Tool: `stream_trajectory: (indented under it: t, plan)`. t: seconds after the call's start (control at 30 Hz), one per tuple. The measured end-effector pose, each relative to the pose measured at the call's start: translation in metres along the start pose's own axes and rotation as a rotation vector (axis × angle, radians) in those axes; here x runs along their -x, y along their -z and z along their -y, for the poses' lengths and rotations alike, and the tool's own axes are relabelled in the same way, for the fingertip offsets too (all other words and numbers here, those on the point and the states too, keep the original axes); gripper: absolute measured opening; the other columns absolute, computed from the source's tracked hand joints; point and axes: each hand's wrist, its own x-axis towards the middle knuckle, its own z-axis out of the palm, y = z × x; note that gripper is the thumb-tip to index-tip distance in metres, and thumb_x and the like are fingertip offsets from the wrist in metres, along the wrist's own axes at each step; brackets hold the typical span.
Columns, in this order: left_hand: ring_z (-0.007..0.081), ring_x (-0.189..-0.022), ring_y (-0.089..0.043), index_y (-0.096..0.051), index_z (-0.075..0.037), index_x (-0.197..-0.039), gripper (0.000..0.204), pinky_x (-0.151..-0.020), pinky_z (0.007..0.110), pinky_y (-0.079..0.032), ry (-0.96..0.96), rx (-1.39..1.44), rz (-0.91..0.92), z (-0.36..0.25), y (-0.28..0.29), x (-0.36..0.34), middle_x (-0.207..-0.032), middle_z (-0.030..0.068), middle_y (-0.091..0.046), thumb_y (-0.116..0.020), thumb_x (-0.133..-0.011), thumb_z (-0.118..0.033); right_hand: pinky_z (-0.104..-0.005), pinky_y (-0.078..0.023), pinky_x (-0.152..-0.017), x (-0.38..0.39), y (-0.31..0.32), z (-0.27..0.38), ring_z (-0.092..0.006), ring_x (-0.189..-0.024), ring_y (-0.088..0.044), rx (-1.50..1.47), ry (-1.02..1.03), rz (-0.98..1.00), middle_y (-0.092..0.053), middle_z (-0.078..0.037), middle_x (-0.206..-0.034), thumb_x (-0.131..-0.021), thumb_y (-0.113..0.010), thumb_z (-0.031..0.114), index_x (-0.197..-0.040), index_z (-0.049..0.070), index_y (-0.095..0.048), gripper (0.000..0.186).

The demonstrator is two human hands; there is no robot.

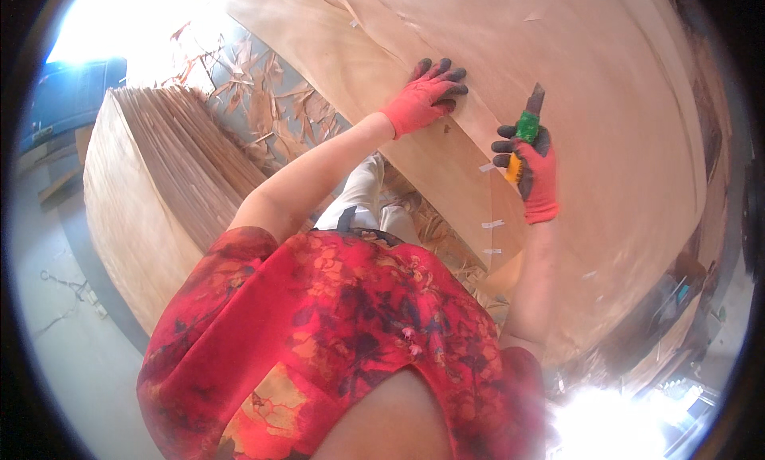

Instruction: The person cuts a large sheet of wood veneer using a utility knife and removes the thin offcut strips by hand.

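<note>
A large stack of thin wood veneer sheets (606,165) spreads out before me, its top sheet pale tan. My left hand (428,96), in a red glove with dark fingertips, lies with fingers spread on the veneer beside a seam. In my right hand (535,165), gloved the same way, is a knife (528,125) with a flat dark blade and a handle wrapped in green and yellow. Its blade points away from me, over the sheet. Small white tape pieces (493,223) sit along the seam between the hands and my body.
To my left stands another thick stack of veneer (151,181), its layered edges showing. Torn veneer scraps (271,101) litter the floor between the stacks. A blue object (76,97) is at the far left. More wood pieces lie beyond the right edge of the sheets.
</note>
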Motion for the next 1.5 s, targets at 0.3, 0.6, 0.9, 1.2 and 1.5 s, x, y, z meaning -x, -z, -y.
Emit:
stream_trajectory:
  t: [0.3,0.6,0.9,1.2,1.5]
  plan:
    - [0.0355,-0.15,-0.035,-0.064,-0.019,-0.13,0.044,-0.125,0.055,-0.018,-0.047,-0.138,-0.114,-0.008,-0.007,-0.002,-0.157,0.0062,-0.048,-0.072,-0.088,-0.016,-0.0265,-0.052,-0.053,0.003,0.035,-0.087,-0.0182,-0.073,-0.071,0.095,0.008,-0.22,-0.071,-0.014,-0.102,-0.098,-0.059,0.004,-0.129,0.004,-0.045,0.033]
    - [0.0351,-0.15,-0.034,-0.055,-0.016,-0.142,0.053,-0.126,0.055,-0.017,-0.023,-0.066,-0.121,-0.006,-0.008,0.001,-0.156,0.01,-0.048,-0.062,-0.091,-0.004,-0.0376,-0.057,-0.058,0.021,-0.038,-0.044,-0.0227,-0.061,-0.069,0.737,-0.101,-0.13,-0.072,-0.013,-0.08,-0.1,-0.06,0.018,-0.159,0.024,-0.037,0.064]
    - [0.0348,-0.151,-0.033,-0.046,-0.017,-0.151,0.065,-0.127,0.052,-0.016,0.102,0.01,-0.139,-0.022,-0.017,-0.001,-0.154,0.016,-0.049,-0.057,-0.091,0.002,-0.0513,-0.055,-0.082,-0.009,-0.062,-0.07,-0.0422,-0.09,-0.07,1.107,0.015,-0.096,-0.072,-0.025,-0.098,-0.101,-0.055,0.02,-0.159,0.022,-0.036,0.061]
    - [0.0321,-0.15,-0.035,-0.063,-0.015,-0.132,0.047,-0.126,0.054,-0.018,-0.023,-0.115,-0.167,-0.005,-0.018,0.0,-0.154,0.0065,-0.051,-0.06,-0.088,0.002,-0.0524,-0.054,-0.085,0.0,-0.041,-0.075,-0.0439,-0.095,-0.069,1.347,-0.02,-0.005,-0.071,-0.027,-0.103,-0.1,-0.055,0.02,-0.16,0.029,-0.033,0.064]
    - [0.0333,-0.147,-0.039,-0.064,-0.011,-0.129,0.048,-0.125,0.052,-0.02,0.035,-0.201,-0.19,-0.025,-0.015,-0.006,-0.151,0.0077,-0.053,-0.074,-0.089,-0.035,-0.0507,-0.055,-0.08,0.005,0.04,-0.029,-0.0403,-0.091,-0.07,1.598,0.029,0.297,-0.072,-0.022,-0.099,-0.098,-0.056,0.018,-0.154,0.043,-0.04,0.063]
